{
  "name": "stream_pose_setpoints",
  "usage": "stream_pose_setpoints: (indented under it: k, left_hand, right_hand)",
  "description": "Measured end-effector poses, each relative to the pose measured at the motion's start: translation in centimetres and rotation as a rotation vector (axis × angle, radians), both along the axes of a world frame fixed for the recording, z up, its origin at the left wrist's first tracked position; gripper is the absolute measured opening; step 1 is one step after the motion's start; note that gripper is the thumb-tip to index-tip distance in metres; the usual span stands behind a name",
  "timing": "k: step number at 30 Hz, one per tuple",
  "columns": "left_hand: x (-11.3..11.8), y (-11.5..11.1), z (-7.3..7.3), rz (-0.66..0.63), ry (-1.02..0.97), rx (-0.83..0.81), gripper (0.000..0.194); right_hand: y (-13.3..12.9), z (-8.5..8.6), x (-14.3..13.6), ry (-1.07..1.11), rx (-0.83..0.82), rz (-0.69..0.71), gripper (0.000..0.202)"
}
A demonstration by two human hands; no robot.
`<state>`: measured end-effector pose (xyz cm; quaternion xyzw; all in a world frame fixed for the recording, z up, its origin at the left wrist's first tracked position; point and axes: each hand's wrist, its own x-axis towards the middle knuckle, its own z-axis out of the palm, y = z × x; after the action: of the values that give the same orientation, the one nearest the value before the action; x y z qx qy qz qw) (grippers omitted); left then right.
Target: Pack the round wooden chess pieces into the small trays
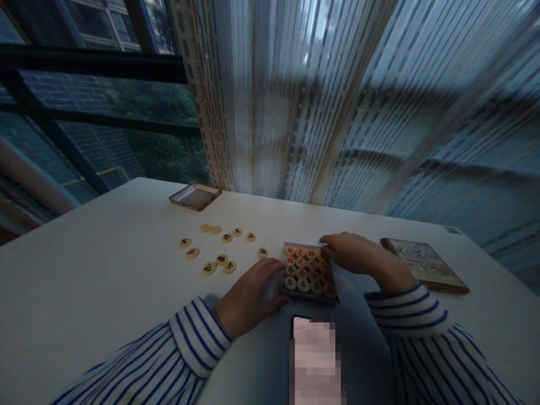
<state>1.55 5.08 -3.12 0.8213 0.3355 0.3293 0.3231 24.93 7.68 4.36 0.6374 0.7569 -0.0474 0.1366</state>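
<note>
An open square box [310,300] on the white table holds rows of round xiangqi pieces [302,273] with red and black characters. My left hand [252,292] grips the box's left side, with its fingers near the far corner and its thumb near the front corner. At the far right corner, my right hand [358,256] is bent around the box's edge and partly covers the pieces there. Its fingertips are partly hidden. Loose xiangqi pieces [221,259] lie scattered to the left of the box, several with black characters showing.
A shallow box lid or tray [195,197] sits at the table's far left edge. To the right lies a flat brown-edged box with a printed picture [426,263]. A phone [301,323], mostly blurred out, is in front of the pieces box. Curtains [291,112] hang behind the table [105,253].
</note>
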Motion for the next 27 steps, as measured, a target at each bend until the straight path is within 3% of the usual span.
stream_pose_setpoints:
  k: [11, 27]
  left_hand:
    - [0.04, 0.07, 0.19, -0.012, 0.023, 0.008, 0.038]
    - [-0.05, 0.1, 0.04, -0.016, 0.024, 0.013, 0.037]
  right_hand:
    - [0.18, -0.09, 0.03, -0.027, -0.021, 0.051, 0.034]
    - [0.07, 0.03, -0.12, -0.053, -0.02, 0.056, 0.034]
